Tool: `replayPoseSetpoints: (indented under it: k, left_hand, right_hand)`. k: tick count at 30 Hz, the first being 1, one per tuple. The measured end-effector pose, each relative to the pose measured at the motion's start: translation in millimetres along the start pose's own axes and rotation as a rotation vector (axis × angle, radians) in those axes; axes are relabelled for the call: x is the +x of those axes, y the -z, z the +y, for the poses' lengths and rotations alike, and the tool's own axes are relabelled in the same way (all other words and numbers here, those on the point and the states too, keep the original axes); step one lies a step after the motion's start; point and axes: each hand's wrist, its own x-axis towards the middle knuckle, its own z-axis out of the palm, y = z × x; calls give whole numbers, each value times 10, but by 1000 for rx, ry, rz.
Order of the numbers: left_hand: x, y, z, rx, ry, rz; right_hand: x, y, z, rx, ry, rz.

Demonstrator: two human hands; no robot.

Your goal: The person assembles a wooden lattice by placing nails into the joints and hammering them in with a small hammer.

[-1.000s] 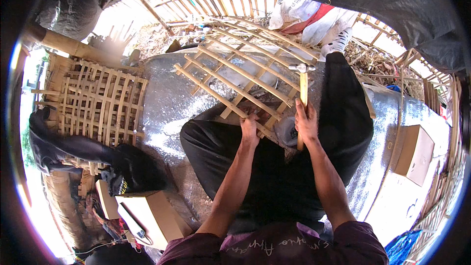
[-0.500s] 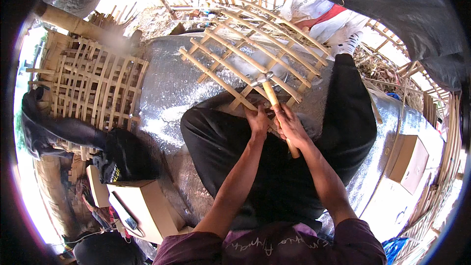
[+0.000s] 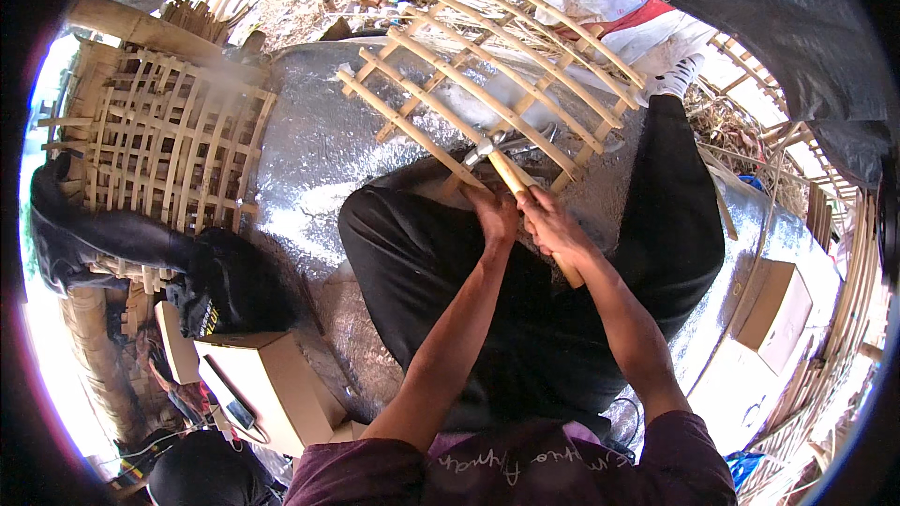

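Observation:
A bamboo lattice (image 3: pixel 483 98) of several split slats, laid crosswise, rests in front of me over a grey, shiny sheet. My left hand (image 3: pixel 499 215) is closed at the near end of its leftmost long slat; the fingertips are partly hidden. Wrapped around the wooden handle of a hammer (image 3: pixel 509 173), my right hand (image 3: pixel 555 225) is just right of the left one. The metal hammer head lies over the near part of the lattice, close to the left hand's fingers. Whether it touches a slat I cannot tell.
My bent legs in black trousers (image 3: pixel 412 253) frame the work. At left stands a woven bamboo panel (image 3: pixel 178 145), with another person's dark-clothed leg (image 3: pixel 131 234) across it. Cardboard boxes (image 3: pixel 272 384) sit at lower left and right. A dark tarp (image 3: pixel 797 37) hangs at upper right.
The hammer head has moved left, toward my left hand, with my right hand still around the handle. The view has shifted slightly. My left hand stays at the slat's end.

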Motion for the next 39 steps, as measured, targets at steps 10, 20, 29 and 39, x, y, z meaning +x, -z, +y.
replayPoseSetpoints:
  k: [10,20,29,39]
  left_hand:
    - [-102,7,461,-90,49,75]
    - [-66,2,-14,-209,110,-38]
    - [-110,-51,298,-173,199,-19]
    - [-135,-133,52,-39,4,17]
  right_hand:
    - [104,115,-71,-172,50,108]
    - [97,73,-240,-414,214,244]
    - [-28,64,-306,-251,136,237]
    - [49,119,-177,-518,286,296]
